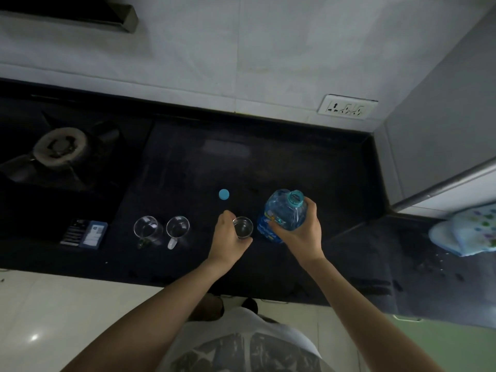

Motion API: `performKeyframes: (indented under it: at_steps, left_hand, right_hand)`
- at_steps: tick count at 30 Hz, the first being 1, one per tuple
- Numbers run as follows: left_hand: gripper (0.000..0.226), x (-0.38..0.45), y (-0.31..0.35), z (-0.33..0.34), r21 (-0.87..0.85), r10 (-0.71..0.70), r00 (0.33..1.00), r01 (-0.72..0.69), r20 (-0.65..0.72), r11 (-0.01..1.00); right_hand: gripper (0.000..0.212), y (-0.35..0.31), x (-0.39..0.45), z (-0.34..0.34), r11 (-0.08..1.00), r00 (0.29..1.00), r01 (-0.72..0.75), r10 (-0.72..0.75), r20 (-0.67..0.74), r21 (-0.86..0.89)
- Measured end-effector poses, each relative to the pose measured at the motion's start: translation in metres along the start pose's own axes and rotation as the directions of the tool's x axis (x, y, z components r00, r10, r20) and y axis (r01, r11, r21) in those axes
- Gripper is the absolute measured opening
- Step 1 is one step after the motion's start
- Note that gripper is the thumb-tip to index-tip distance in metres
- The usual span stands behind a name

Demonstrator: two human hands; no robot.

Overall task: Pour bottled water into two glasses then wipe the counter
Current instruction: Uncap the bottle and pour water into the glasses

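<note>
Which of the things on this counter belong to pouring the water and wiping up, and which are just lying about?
In use: blue plastic water bottle, small clear glass, round blue cap, two handled clear glasses, patterned blue cloth.
Lying about: dark card box, gas burner.

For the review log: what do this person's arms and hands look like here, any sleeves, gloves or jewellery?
Both forearms are bare from the bottom of the frame up to the hands; no sleeve reaches them. The left hand and right hand wear no gloves, and no watch, bracelet or ring is visible. The only clothing in view is a light grey top with a darker printed pattern.
</note>
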State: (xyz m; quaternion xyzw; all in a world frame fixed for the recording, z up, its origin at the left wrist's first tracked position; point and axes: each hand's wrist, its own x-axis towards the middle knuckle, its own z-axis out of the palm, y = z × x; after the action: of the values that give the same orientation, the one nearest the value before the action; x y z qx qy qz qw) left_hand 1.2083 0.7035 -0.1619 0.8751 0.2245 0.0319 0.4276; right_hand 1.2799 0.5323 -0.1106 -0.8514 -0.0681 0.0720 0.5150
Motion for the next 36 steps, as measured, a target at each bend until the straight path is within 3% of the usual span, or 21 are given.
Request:
performKeyframes:
  at_steps: [15, 18, 25, 30, 36]
  left_hand:
    - [0.064, -0.003, 0.002, 0.004, 0.053, -0.034, 0.999, 0.033, 0.02, 0.998]
    - [0.074, -0.002, 0.004, -0.008, 0.057, 0.008, 0.999, -0.01, 0.033, 0.998]
    - [0.059, 0.005, 0.002, -0.06, 0.226, 0.176, 0.981, -0.155, -0.077, 0.962]
    - [0.061, 0.006, -0.019, -0.09, 0.358, 0.15, 0.97, -0.074, -0.19, 0.931]
    - [0.077, -0.002, -0.047, -0.106, 0.548, -0.075, 0.991, 0.125, -0.113, 0.827]
  right_hand:
    - [0.085, 0.005, 0.001, 0.0, 1.0, 1.0, 0.008, -0.008, 0.02, -0.014]
    - [0.085, 0.005, 0.001, 0.001, 1.0, 1.0, 0.01, -0.01, 0.017, -0.012]
    - [0.087, 0.007, 0.002, 0.003, 1.0, 1.0, -0.005, 0.005, -0.002, 0.007]
    - [0.086, 0.005, 0.0, 0.004, 0.999, 1.0, -0.02, 0.02, -0.012, 0.034]
    - [0.086, 0.003, -0.001, 0.003, 0.999, 1.0, -0.019, 0.019, -0.002, 0.046]
